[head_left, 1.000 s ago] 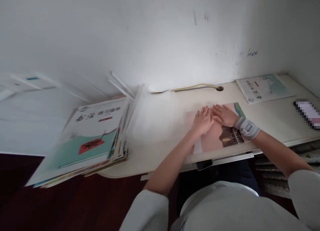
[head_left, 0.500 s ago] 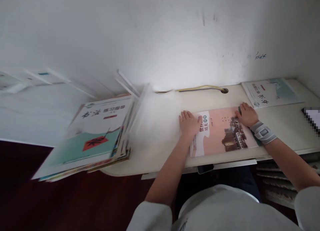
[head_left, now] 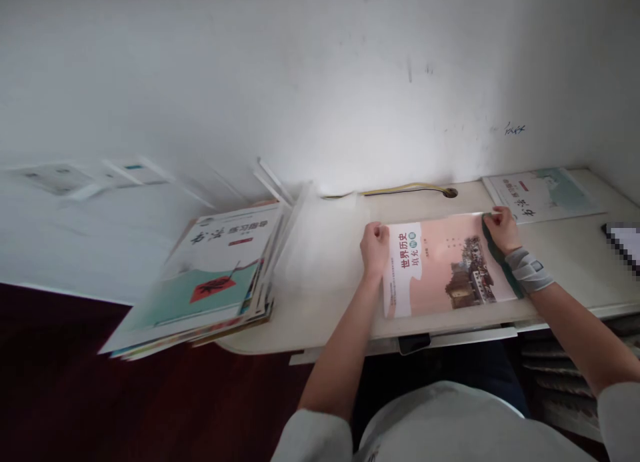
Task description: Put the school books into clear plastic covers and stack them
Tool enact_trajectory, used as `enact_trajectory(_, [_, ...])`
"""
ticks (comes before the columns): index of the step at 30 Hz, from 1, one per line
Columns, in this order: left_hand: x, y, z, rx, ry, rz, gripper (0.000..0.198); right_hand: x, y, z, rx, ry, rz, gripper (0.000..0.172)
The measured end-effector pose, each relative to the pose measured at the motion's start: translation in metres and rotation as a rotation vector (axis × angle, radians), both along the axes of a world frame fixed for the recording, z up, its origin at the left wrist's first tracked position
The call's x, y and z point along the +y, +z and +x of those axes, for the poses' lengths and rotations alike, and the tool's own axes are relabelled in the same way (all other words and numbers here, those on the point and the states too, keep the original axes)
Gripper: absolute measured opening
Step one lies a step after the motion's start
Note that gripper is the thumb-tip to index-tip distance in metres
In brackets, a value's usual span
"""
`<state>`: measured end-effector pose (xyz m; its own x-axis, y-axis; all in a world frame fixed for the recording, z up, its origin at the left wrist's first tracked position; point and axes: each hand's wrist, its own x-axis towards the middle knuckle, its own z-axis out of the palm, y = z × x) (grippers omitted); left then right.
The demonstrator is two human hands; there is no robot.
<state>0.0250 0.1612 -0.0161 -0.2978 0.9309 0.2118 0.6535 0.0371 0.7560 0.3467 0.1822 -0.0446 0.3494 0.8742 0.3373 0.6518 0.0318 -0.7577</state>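
Note:
A pink and white workbook (head_left: 433, 269) with a picture of a building on its cover lies flat on the white desk (head_left: 320, 309). At its upper left corner my left hand (head_left: 375, 250) is closed in a pinch on the edge. Opposite, my right hand (head_left: 501, 230), with a grey band at the wrist, pinches the upper right corner. A dark green strip (head_left: 500, 255) runs along the book's right edge, partly under this hand. Whether the strip belongs to the book or to a cover around it, I cannot tell.
To the left, a stack of books (head_left: 220, 269) overhangs the desk edge beside clear plastic sheets (head_left: 320, 249). Another book (head_left: 545, 194) lies at the back right. Yellow and black cables enter a hole (head_left: 451, 193) by the wall. A dark phone-like object (head_left: 414, 343) sits at the front edge.
Both hands have gone from lying flat with fingers stretched on the workbook to pinching its upper corners. The green strip at the right shows more. The view has shifted slightly.

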Motion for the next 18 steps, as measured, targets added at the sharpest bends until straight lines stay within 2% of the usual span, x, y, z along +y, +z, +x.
enact_trajectory(2, [-0.001,0.006,-0.004,-0.225,-0.037,0.032,0.050,0.001,0.007,0.003,0.150,0.088,0.086,0.058])
enact_trajectory(4, [-0.002,0.014,-0.012,-0.415,-0.162,0.049,0.060,0.000,0.019,0.006,0.233,0.242,0.097,0.052])
enact_trajectory(6, [-0.001,0.021,-0.021,-0.490,-0.317,0.029,0.058,-0.001,0.033,0.011,0.291,0.366,0.032,0.041])
enact_trajectory(9, [0.003,0.032,-0.033,-0.481,-0.462,-0.073,0.050,-0.002,0.055,0.019,0.362,0.475,-0.124,0.040])
enact_trajectory(14, [0.008,0.044,-0.038,-0.497,-0.454,-0.222,0.035,0.001,0.082,0.031,0.347,0.592,-0.365,0.032])
enact_trajectory(16, [0.010,0.045,-0.035,-0.536,-0.437,-0.236,0.034,0.001,0.087,0.032,0.385,0.601,-0.415,0.029])
enact_trajectory(18, [0.014,0.042,-0.032,-0.473,-0.382,-0.254,0.035,0.001,0.087,0.030,0.443,0.591,-0.447,0.030])
